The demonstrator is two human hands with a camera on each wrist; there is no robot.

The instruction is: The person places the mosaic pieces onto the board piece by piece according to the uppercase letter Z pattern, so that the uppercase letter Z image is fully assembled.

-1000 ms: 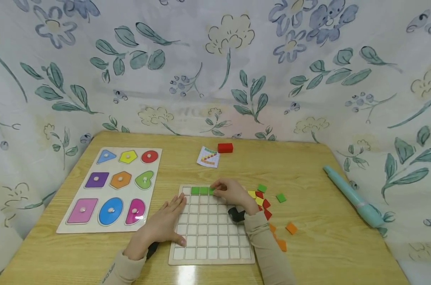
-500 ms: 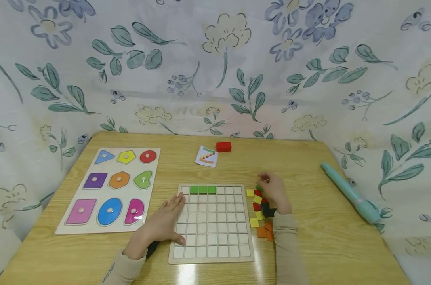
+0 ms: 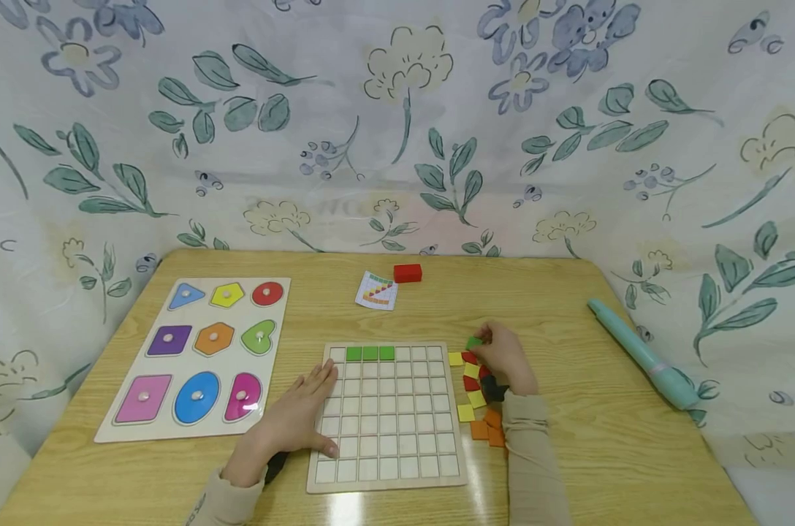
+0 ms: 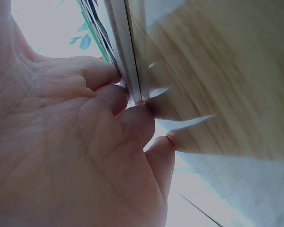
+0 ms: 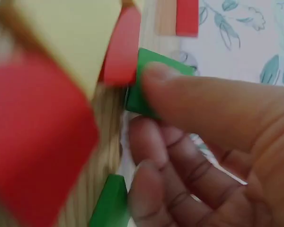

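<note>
The right hand (image 3: pixel 501 356) pinches a green tile (image 3: pixel 473 342) between thumb and fingers, beyond the upper right corner of the grid board (image 3: pixel 408 443). A second loose green tile (image 5: pixel 110 203) shows near the fingertips in the right wrist view. Yellow tiles (image 3: pixel 465 413), red tiles (image 3: pixel 470 383) and orange tiles (image 3: pixel 479 429) lie on the worktop (image 3: pixel 608 467) along the board's right side. The left hand (image 3: pixel 288 416), fingers spread, rests against the board's left edge. Three green tiles (image 3: pixel 370 353) occupy adjacent top-row cells, second to fourth from left.
</note>
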